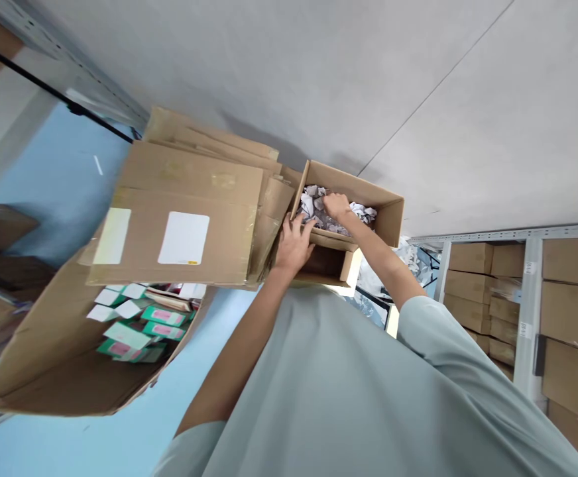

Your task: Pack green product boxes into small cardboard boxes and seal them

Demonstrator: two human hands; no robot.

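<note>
An upright cardboard box (389,222) without a closed lid holds crumpled grey-white paper (313,204) and some clear plastic wrap. My right hand (337,205) reaches inside, its fingers curled down into the paper; the fingertips are partly hidden. Against the box's near left corner rests my left hand (293,246), fingers spread over the rim and wall. Just below it, nearer to my body, is a second, smaller cardboard box (320,265) with its open side facing me.
Flattened cardboard sheets (229,232) lean in a stack at left. Below them, a large carton (45,344) holds several green-and-white small packets (164,315). Metal shelving (526,318) with brown cartons (575,318) stands at right. A grey wall (368,79) rises behind the box.
</note>
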